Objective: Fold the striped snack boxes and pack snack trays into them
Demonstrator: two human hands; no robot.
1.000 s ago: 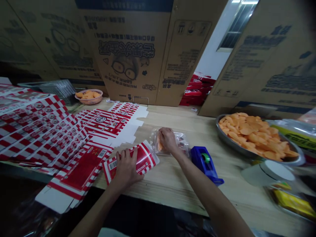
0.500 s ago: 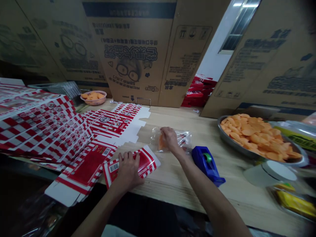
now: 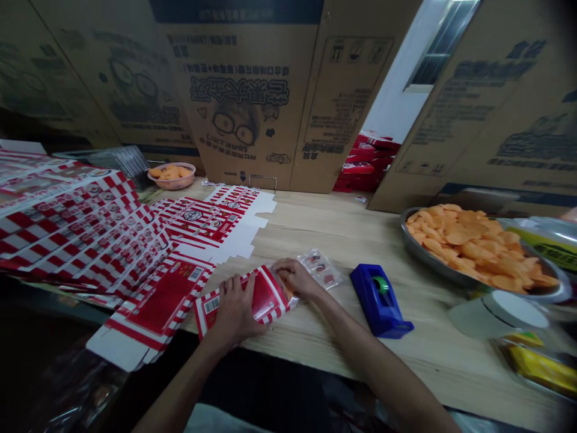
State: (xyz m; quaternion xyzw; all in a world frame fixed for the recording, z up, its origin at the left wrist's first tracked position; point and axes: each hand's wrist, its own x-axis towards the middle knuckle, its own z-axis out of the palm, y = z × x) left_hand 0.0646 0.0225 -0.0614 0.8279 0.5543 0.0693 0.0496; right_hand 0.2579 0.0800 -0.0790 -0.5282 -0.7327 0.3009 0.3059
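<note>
My left hand (image 3: 235, 310) is wrapped over a red-and-white striped carton (image 3: 267, 296) lying at the table's front edge. At the carton's right end, my right hand (image 3: 294, 278) grips a clear plastic tray (image 3: 321, 269) with small reddish pieces in its compartments and something orange at its left end. That left end meets the carton's end; how far it reaches inside is hidden by my fingers. A blue tape dispenser (image 3: 377, 300) with a green roll stands to the right of my right hand.
Flat striped cartons (image 3: 166, 294) are piled on the left. A pink basket (image 3: 172, 175) of orange chips stands behind them. On the right are a metal bowl (image 3: 417, 255) heaped with orange chips and a white-lidded tub (image 3: 498, 316). Large cardboard sheets (image 3: 243, 162) line the back.
My right hand has brought the plastic tray left and toward me, up to the carton's right end. The carton's right end has opened toward it. My left hand has stayed on the carton.
</note>
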